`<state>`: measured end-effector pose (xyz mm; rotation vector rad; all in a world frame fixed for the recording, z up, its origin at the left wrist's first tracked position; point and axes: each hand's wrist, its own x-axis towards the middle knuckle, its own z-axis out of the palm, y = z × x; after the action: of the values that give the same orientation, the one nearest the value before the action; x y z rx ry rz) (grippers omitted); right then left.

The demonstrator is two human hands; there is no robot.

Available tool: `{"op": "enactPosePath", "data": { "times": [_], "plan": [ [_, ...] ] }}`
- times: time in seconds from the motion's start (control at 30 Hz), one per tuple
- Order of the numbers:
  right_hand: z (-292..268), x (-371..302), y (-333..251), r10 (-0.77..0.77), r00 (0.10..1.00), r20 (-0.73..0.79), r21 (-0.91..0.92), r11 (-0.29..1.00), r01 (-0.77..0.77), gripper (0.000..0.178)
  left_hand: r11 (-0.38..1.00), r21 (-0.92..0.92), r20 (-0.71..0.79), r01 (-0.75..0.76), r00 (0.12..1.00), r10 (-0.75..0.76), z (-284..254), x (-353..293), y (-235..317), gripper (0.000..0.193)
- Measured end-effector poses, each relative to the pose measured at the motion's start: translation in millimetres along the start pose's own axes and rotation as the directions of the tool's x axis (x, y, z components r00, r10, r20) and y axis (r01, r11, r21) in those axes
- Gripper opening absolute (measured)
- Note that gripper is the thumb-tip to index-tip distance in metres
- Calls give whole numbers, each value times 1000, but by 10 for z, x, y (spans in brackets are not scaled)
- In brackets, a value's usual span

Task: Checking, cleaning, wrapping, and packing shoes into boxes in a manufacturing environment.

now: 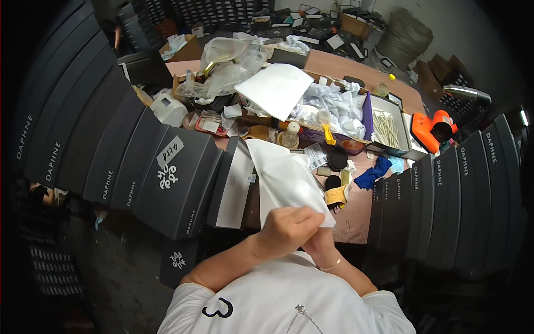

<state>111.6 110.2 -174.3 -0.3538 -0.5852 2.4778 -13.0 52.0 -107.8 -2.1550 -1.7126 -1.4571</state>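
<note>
A large white sheet of paper (278, 172) stretches up and away from my hands over the table. My left hand (286, 231) is closed with bent fingers on its near edge. Just right of and partly behind it, my right hand (320, 247) pinches the near right corner; some of its fingers are hidden. The sheet has a rounded bulge in its middle, and I cannot tell whether anything lies inside. Left of the paper, an open dark box (232, 192) with a pale inside stands tilted.
Dark shoeboxes (181, 178) stand stacked on the left, more boxes (448, 195) on the right. Behind the paper are a purple box of crumpled paper (334, 108), a box of sticks (384, 128), an orange tool (425, 133), a blue cloth (372, 172) and a yellow sponge (336, 195).
</note>
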Motion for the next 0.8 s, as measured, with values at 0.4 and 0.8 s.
{"op": "enactPosePath", "data": {
  "times": [0.4, 0.8],
  "plan": [
    [1, 35, 557, -175, 961, 216, -891, -439, 121, 42, 956, -289, 287, 45, 957, 41, 8, -985, -80, 34],
    [184, -63, 813, -32, 950, 311, -804, -541, 245, 36, -603, -723, 686, 336, 248, -684, -207, -1097, -705, 51]
  ]
}}
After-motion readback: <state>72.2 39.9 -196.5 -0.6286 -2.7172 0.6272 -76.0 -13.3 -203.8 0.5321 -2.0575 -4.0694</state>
